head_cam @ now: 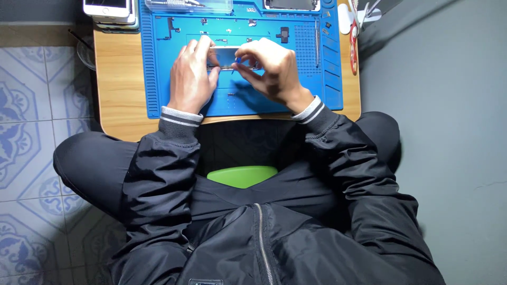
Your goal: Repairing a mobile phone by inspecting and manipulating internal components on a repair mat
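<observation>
A small opened phone body [226, 57] lies on the blue repair mat [174, 79]. My left hand [191, 76] grips its left end, fingers curled over the edge. At its right end my right hand [269, 68] pinches a small blue pick or tool [238, 61] against the phone. Both hands partly hide the device. Tiny screws and small dark parts [284, 34] lie scattered on the mat around it.
The mat rests on a low wooden table [119, 79]. A white phone [108, 8] sits at the table's far left corner, a clear tray [190, 5] and another device [291, 4] along the far edge, red-handled scissors [353, 50] at right. Tiled floor left, grey wall right.
</observation>
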